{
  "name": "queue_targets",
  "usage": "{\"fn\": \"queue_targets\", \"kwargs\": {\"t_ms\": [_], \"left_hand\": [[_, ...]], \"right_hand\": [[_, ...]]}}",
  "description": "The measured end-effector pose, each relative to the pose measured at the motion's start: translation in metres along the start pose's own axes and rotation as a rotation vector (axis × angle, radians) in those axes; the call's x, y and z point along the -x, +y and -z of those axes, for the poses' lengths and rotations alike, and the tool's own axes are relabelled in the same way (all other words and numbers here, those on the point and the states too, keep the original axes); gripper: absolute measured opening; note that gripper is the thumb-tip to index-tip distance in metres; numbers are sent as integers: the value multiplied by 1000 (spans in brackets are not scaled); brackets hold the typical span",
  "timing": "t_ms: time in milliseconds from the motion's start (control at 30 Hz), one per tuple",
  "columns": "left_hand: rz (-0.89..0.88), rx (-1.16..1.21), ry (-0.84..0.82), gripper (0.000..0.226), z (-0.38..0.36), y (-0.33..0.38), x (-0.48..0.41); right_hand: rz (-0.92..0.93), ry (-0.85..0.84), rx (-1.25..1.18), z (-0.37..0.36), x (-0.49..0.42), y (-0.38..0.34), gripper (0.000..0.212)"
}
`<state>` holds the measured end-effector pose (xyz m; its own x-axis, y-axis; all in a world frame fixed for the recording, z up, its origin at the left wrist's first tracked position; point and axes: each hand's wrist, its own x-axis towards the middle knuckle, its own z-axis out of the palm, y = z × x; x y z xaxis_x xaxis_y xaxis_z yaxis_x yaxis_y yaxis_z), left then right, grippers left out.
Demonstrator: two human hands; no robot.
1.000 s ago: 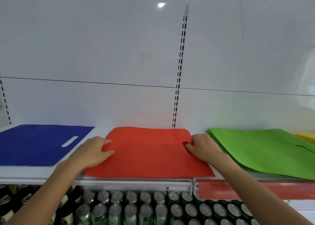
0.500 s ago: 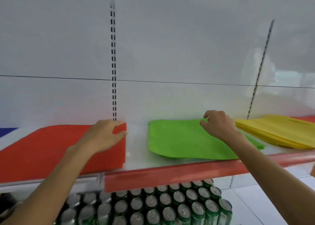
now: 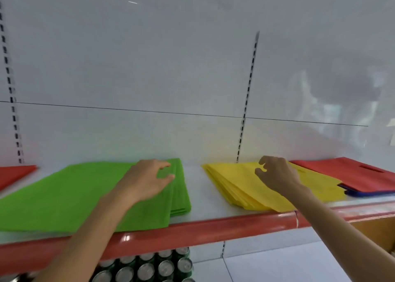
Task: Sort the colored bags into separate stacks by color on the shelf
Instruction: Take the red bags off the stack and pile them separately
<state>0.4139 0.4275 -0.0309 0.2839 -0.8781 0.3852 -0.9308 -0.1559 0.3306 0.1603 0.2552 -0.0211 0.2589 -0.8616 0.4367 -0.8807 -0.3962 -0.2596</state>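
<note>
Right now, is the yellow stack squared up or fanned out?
Fanned out: the yellow stack shows its layer edges stepped apart, not flush.

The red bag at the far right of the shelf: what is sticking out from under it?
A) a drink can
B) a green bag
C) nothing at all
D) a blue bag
D: a blue bag shows as a dark strip beneath the front edge of the red bag.
</note>
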Motion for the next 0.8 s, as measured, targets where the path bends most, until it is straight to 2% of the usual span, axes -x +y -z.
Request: {"fn": "queue_targets", "kwargs": {"t_ms": [200,400,567,667,800], "left_hand": [[-56,-11,-23,54,-29,73,-44],[-80,5,-50,47,-74,171,-79],[-118,41,30,46,-126,277,-120],[-84,95,50,44,-169,337,-142],[-30,123,-6,43,-220,403,-170]], "right_hand": [[-15,45,16,14,-24,79,36],[-27,62,12,28,-58,184,29],[23,93,-11,42,-108,293,36],[81,59,4,45,-136,355,37],[57,25,2,54,-167,434,36]]}}
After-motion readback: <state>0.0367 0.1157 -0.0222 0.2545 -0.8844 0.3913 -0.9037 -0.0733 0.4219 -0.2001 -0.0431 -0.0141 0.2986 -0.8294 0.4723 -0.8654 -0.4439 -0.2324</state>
